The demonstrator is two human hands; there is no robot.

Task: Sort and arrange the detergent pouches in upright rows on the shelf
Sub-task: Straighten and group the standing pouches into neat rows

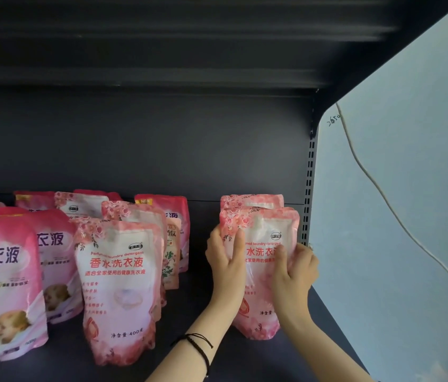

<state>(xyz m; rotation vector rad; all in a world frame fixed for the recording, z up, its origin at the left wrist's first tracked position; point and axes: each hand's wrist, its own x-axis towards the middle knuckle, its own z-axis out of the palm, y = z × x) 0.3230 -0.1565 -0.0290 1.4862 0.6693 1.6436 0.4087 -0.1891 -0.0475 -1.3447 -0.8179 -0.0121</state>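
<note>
**Rose-Print Pouch Held Upright at the Right End of the Shelf**

A rose-print detergent pouch (261, 230) is gripped from both sides. The left hand (225, 263) is curled round the pouch's left edge, with the thumb laid across the printed front near the top corner. The right hand (296, 274) is curled round the right edge, its thumb pressed on the front, and its fingers (307, 256) are wrapped towards the back. Neither hand is spread open; both are closed on the same pouch. A black cord bracelet (199, 347) is worn on the left wrist.

The held pouch is kept upright, with its base on or just above the dark shelf (203, 301); contact cannot be told for certain. It is placed close to the slotted upright (309, 175) at the shelf's right end. A second rose-print pouch (250, 201) is stood directly behind it, with only its top showing.

Well apart to the left, a gap of bare shelf is left, and then a loose group of upright pouches is seen. A front rose-print pouch (118, 285) is stood at the head of a file of like ones. A pink baby-print pouch (2, 285) is set at the far left, with another (55, 257) behind it. A small floral pouch (172, 257) is tucked beside a pouch marked NEW (167, 209).

A white side panel (410, 216) is seen to the right, with a thin cord (377, 188) trailed across it.
</note>
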